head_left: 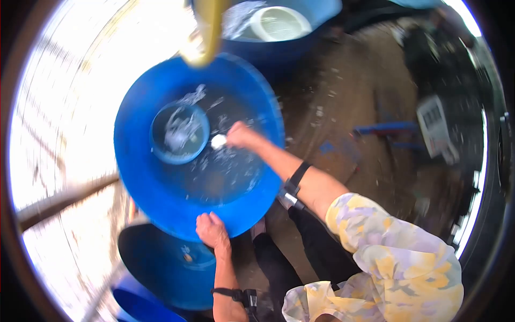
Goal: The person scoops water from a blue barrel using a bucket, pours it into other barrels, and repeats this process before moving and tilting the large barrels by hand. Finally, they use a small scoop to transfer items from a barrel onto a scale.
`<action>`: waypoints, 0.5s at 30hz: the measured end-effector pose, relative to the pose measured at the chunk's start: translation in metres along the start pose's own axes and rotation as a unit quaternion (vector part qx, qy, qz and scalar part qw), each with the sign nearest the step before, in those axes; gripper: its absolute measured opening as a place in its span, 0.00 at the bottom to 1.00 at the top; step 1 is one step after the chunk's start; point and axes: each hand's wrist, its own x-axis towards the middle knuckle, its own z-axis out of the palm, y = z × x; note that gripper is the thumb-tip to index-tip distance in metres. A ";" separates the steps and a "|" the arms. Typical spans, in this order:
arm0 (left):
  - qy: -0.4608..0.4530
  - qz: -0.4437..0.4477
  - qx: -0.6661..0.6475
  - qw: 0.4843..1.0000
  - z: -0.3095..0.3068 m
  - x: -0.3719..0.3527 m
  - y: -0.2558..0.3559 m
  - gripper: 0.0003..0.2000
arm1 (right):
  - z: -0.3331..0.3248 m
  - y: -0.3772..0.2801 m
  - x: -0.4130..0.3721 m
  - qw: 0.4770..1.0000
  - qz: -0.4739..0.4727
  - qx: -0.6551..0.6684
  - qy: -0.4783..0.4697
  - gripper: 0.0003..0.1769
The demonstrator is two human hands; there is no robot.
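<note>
A large blue tub (252,201) of water takes up the middle of the head view. My right hand (241,135) is over the water, its fingers closed, with a small white thing (218,141) at the fingertips; its kind is too blurred to tell. To its left, a smaller round blue basin (182,155) with water in it sits inside the tub. At the tub's near edge, my left hand (212,231) is curled over the rim. Splashes and bubbles show on the water.
Behind the tub stands another blue tub (327,11) holding a pale green strainer (281,24). A blurred yellow thing (209,32) hangs in front of it. Another blue container (161,268) sits at the near left. The wet brown floor (343,96) lies to the right.
</note>
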 end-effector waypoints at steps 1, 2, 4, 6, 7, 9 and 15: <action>-0.003 -0.015 -0.020 1.000 -0.002 -0.001 0.003 0.08 | -0.018 -0.010 -0.029 0.996 0.009 0.037 0.077 0.08; -0.016 -0.023 -0.038 0.999 -0.005 -0.003 0.004 0.09 | -0.025 -0.008 -0.051 0.981 0.033 0.116 0.149 0.08; -0.054 0.006 0.032 0.998 -0.005 -0.003 0.001 0.12 | -0.031 0.014 -0.089 0.942 -0.110 -0.033 0.314 0.04; -0.048 0.108 0.063 0.991 0.015 0.003 -0.033 0.14 | -0.028 0.032 -0.148 0.884 -0.076 -0.123 0.445 0.03; -0.074 0.154 0.095 0.981 0.032 0.013 -0.054 0.14 | -0.034 0.042 -0.191 0.887 -0.040 0.003 0.461 0.04; -0.106 0.243 0.138 0.954 0.048 0.026 -0.084 0.17 | -0.016 0.067 -0.263 0.842 0.054 0.166 0.510 0.04; -0.155 0.353 0.219 0.896 0.013 0.076 -0.078 0.13 | 0.148 0.175 -0.434 0.790 0.276 -0.078 0.542 0.08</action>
